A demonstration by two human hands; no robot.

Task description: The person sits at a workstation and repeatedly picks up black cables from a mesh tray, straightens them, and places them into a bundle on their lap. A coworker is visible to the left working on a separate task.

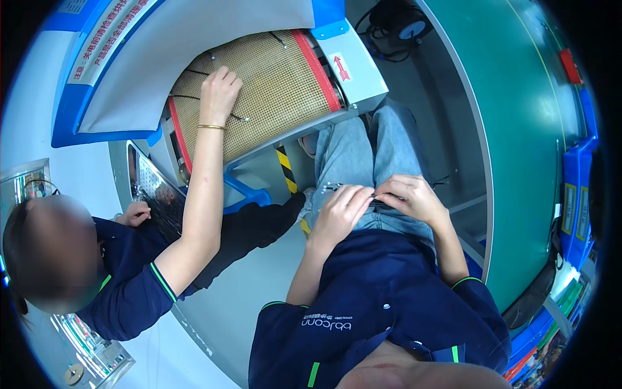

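A: Over the wearer's lap, nearest the camera, the left hand [338,214] and right hand [409,198] meet above the blue jeans [363,155]. Both sets of fingers are curled shut, pinching a small dark, thin part [374,198] between them. Its kind cannot be told; the hands cover most of it.

B: Position of the part relative to the mesh belt?

A: Below the tan mesh belt [272,84] and to its right, just above the jeans, well apart from the belt.

B: Further out?

A: A co-worker's hand [219,94] with a gold bangle [212,127] lies on the belt's left half, fingers spread loosely, touching a thin black wire [233,117] on the mesh. The co-worker's other hand [136,212] rests below the belt by a perforated metal plate [155,188], fingers loosely curled. Red edging [315,68] borders the belt's right side. A green table [518,129] runs right of the belt.
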